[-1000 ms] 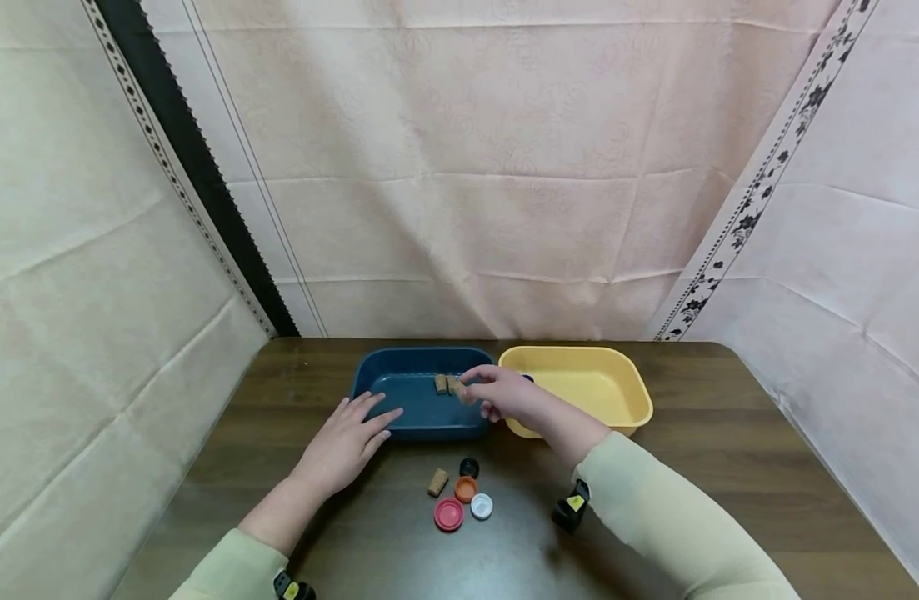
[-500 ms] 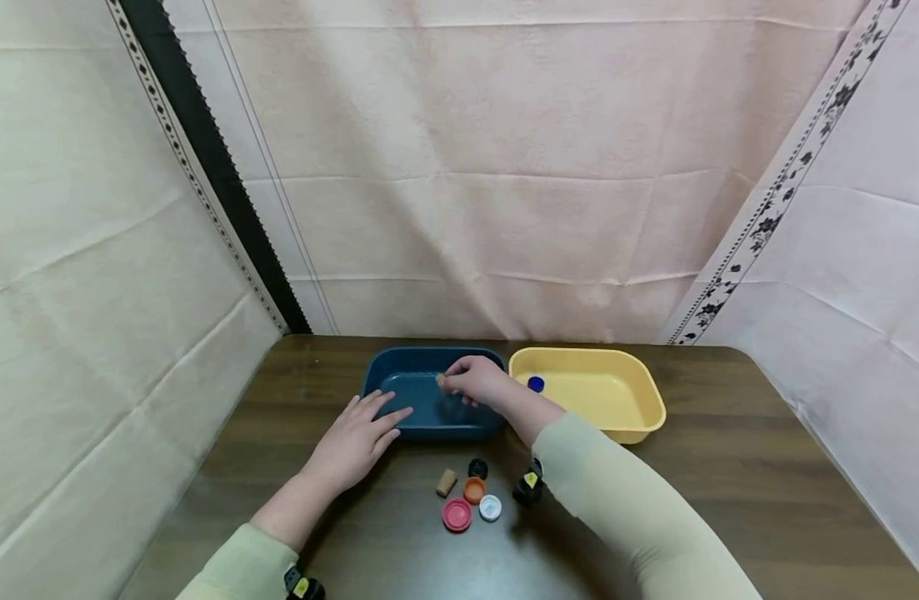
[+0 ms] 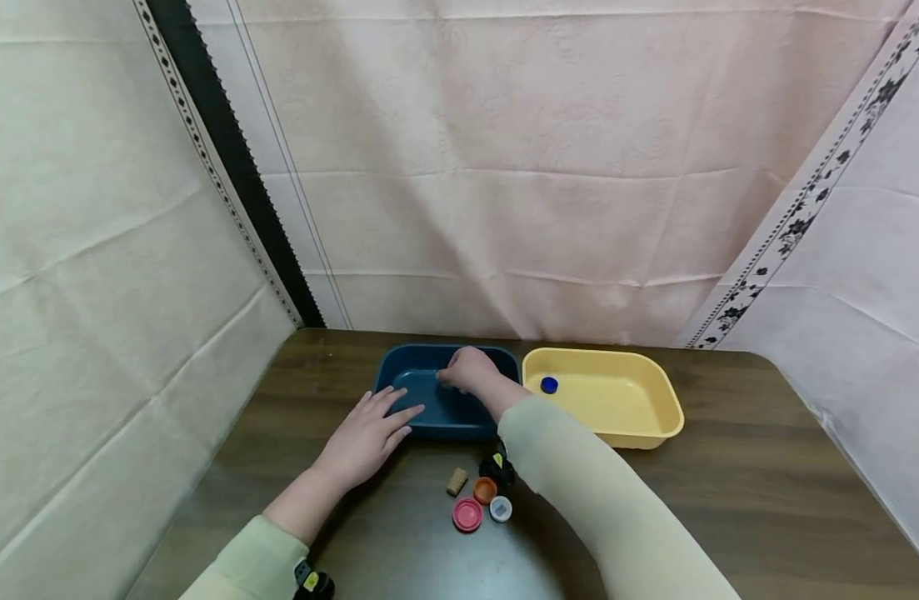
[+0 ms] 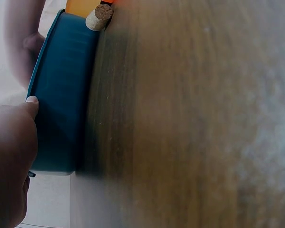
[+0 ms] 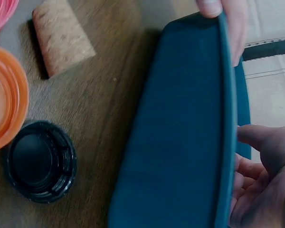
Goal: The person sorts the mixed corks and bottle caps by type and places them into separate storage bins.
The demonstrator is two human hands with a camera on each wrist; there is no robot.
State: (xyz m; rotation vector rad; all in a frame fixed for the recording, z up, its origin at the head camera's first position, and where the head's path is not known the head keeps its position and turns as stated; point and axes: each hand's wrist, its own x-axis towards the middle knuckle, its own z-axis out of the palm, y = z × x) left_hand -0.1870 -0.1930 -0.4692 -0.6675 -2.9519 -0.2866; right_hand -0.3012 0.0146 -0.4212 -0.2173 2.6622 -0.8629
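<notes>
My left hand (image 3: 363,437) holds the near left part of a blue plastic tray (image 3: 447,432), thumb outside the wall and fingers over the rim. In the left wrist view its thumb (image 4: 32,99) lies on the tray's rim. My right hand (image 3: 468,372) reaches inside the tray, fingers bent, with a sliver of tan cork showing at the fingertips. Two corks seen earlier in the tray are hidden behind it. In the right wrist view, the tray wall blocks the fingertips. On the table in front lies a bottle cork (image 5: 61,38).
Near the loose cork are an orange cap (image 3: 485,490), a pink-red cap (image 3: 467,515), a white cap (image 3: 500,508) and a black cap (image 5: 40,161). Right of the blue tray stands a yellow tray (image 3: 642,435) with a blue cap (image 3: 549,385) inside. Pale cloth hangs behind the table.
My right hand has moved left and deeper into the blue tray with the cork, its fingers now more bent. The left hand stays at the tray. The head view has shifted slightly.
</notes>
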